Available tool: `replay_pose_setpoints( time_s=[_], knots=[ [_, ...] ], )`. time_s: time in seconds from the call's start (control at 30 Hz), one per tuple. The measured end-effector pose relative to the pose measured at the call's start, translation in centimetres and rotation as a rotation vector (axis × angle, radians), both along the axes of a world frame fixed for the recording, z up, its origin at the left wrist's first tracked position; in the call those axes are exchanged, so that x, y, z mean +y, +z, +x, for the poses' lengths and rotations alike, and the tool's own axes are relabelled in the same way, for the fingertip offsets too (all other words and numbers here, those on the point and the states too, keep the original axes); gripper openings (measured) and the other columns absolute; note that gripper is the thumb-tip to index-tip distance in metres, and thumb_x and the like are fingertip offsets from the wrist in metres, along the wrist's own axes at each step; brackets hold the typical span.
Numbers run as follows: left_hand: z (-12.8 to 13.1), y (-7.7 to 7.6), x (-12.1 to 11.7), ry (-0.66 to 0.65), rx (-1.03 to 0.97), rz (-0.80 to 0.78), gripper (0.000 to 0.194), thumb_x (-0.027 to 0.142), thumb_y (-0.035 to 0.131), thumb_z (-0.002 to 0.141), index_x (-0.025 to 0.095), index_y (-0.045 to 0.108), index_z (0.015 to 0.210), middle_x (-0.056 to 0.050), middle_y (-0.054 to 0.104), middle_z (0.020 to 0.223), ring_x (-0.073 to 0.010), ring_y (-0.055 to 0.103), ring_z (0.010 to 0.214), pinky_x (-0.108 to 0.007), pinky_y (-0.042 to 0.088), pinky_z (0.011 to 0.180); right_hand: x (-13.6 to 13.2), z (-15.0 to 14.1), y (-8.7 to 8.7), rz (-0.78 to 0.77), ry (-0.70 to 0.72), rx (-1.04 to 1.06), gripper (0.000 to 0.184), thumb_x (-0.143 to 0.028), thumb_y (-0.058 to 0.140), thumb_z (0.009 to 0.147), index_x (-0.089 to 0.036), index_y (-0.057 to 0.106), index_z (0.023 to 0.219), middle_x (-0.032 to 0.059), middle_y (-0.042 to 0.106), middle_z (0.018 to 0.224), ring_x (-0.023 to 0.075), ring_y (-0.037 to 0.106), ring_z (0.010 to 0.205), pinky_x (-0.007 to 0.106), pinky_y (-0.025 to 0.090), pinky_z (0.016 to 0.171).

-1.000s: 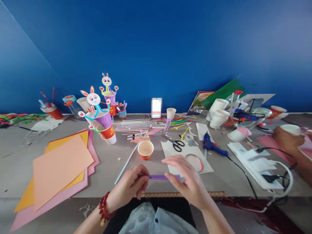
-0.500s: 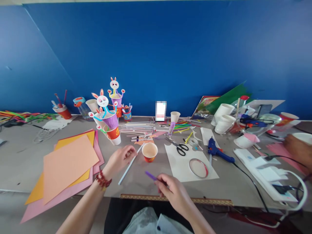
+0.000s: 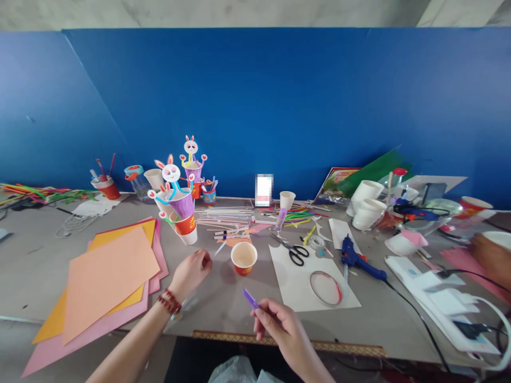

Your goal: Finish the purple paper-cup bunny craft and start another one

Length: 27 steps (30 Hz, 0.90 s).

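Note:
My right hand (image 3: 276,323), near the table's front edge, pinches a purple straw (image 3: 250,299) whose far end points up and left. The part inside my fingers is hidden. My left hand (image 3: 190,274), with a red bead bracelet on the wrist, has its fingers closed around a pale blue straw (image 3: 219,250). This straw slants across the table, and its near end is blurred beneath my hand. Between and beyond my hands a red and white paper cup (image 3: 244,259) stands upright, its open mouth facing up. Neither hand touches the cup.
Right of the cup, black-handled scissors (image 3: 297,254) and a tape roll (image 3: 326,288) lie on white paper. Beyond are a blue glue gun (image 3: 359,259) and a power strip (image 3: 435,298). Coloured paper sheets (image 3: 112,282) and rabbit cup figures (image 3: 179,202) occupy the left. Another person's hand (image 3: 493,252) shows far right.
My left hand has let go of the purple straw, moved left and closed on the pale blue straw. My right hand has kept the purple straw and tilted it. The view has shifted upward.

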<state>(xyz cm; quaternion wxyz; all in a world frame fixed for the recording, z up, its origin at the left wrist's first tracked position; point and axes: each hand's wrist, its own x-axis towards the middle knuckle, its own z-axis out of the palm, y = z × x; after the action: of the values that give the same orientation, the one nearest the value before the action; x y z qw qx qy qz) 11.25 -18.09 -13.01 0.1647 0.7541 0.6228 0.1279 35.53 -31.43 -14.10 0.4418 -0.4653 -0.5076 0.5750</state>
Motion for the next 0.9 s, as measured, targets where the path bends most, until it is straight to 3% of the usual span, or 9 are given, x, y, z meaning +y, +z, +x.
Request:
replay_pose_setpoints(
  time_s=[0.07, 0.17, 0.3, 0.37, 0.43, 0.6, 0.7, 0.8, 0.9],
  knots=[
    [-1.2, 0.8, -2.0, 0.022, -0.084, 0.047, 0.018, 0.03, 0.043, 0.094, 0.02, 0.056, 0.086, -0.004, 0.067, 0.083, -0.0189, 0.063, 0.076, -0.03, 0.046, 0.071, 0.2, -0.4, 0.3, 0.038, -0.04, 0.011, 0.04, -0.056, 0.058, 0.092, -0.017, 0.066, 0.084, 0.0038, 0.067, 0.073, 0.0166, 0.064, 0.065, 0.027, 0.051, 0.066],
    [-1.4, 1.9, -5.4, 0.076, -0.6, -0.029, 0.025, 0.044, 0.049, 0.094, 0.02, 0.056, 0.092, 0.001, 0.061, 0.07, -0.0127, 0.051, 0.053, -0.024, 0.041, 0.052, 0.7, -1.5, 1.1, 0.099, -0.107, 0.014, 0.037, -0.054, 0.058, 0.093, -0.019, 0.068, 0.086, 0.0061, 0.069, 0.079, 0.0196, 0.064, 0.074, 0.029, 0.051, 0.07],
    [2.3, 2.5, -8.6, -0.003, -0.993, -0.171, 0.023, 0.042, 0.056, 0.093, 0.019, 0.057, 0.093, -0.001, 0.063, 0.079, -0.0076, 0.047, 0.048, -0.02, 0.038, 0.045, 1.7, -2.8, 2.4, 0.235, -0.157, 0.103, 0.031, -0.05, 0.059, 0.093, -0.022, 0.071, 0.087, 0.0073, 0.067, 0.1, 0.0223, 0.063, 0.094, 0.031, 0.05, 0.085],
    [4.6, 2.0, -9.3, -0.059, -1.046, -0.17, 0.021, 0.039, 0.058, 0.093, 0.019, 0.059, 0.097, -0.003, 0.065, 0.081, -0.0086, 0.05, 0.052, -0.02, 0.04, 0.047, 1.8, -3.0, 2.9, 0.278, -0.187, 0.153, 0.026, -0.045, 0.059, 0.094, -0.024, 0.072, 0.088, 0.0072, 0.065, 0.112, 0.0237, 0.061, 0.108, 0.033, 0.046, 0.096],
    [6.6, 1.2, -9.8, -0.113, -1.035, -0.138, 0.02, 0.035, 0.058, 0.093, 0.019, 0.062, 0.104, -0.005, 0.067, 0.086, -0.0115, 0.057, 0.061, -0.022, 0.046, 0.054, 1.7, -2.9, 3.0, 0.262, -0.214, 0.225, 0.022, -0.043, 0.06, 0.094, -0.026, 0.073, 0.091, 0.007, 0.065, 0.116, 0.0232, 0.061, 0.108, 0.034, 0.047, 0.098],
    [9.1, -0.5, -10.3, -0.179, -1.115, -0.094, 0.016, 0.029, 0.055, 0.096, 0.02, 0.061, 0.108, -0.005, 0.066, 0.087, -0.0138, 0.06, 0.066, -0.026, 0.052, 0.063, 1.2, -2.2, 2.4, 0.122, -0.268, 0.346, 0.024, -0.045, 0.065, 0.091, -0.023, 0.075, 0.09, 0.0084, 0.07, 0.105, 0.0165, 0.063, 0.068, 0.03, 0.055, 0.067],
    [9.4, 0.4, -9.7, -0.16, -1.159, 0.105, 0.011, 0.025, 0.055, 0.095, 0.021, 0.06, 0.104, -0.006, 0.064, 0.095, -0.0157, 0.061, 0.077, -0.027, 0.052, 0.068, 1.2, -2.0, 2.1, 0.152, -0.315, 0.277, 0.02, -0.042, 0.066, 0.091, -0.025, 0.077, 0.092, 0.0071, 0.072, 0.101, 0.019, 0.066, 0.079, 0.032, 0.054, 0.081],
    [9.6, 2.0, -8.6, -0.187, -1.076, 0.336, 0.004, 0.02, 0.063, 0.089, 0.02, 0.062, 0.093, -0.006, 0.062, 0.098, -0.0187, 0.061, 0.092, -0.03, 0.05, 0.08, 1.3, -1.9, 1.8, 0.214, -0.309, 0.194, 0.017, -0.037, 0.065, 0.093, -0.028, 0.078, 0.097, 0.0055, 0.074, 0.099, 0.0221, 0.066, 0.094, 0.034, 0.049, 0.095],
    [9.8, 2.9, -8.1, -0.184, -1.047, 0.317, 0.001, 0.019, 0.064, 0.089, 0.019, 0.063, 0.088, -0.005, 0.061, 0.096, -0.018, 0.06, 0.091, -0.029, 0.05, 0.08, 1.5, -2.0, 1.7, 0.286, -0.312, 0.123, 0.018, -0.037, 0.062, 0.094, -0.029, 0.077, 0.101, 0.0056, 0.074, 0.102, 0.0228, 0.067, 0.097, 0.034, 0.05, 0.092]
  ],
)
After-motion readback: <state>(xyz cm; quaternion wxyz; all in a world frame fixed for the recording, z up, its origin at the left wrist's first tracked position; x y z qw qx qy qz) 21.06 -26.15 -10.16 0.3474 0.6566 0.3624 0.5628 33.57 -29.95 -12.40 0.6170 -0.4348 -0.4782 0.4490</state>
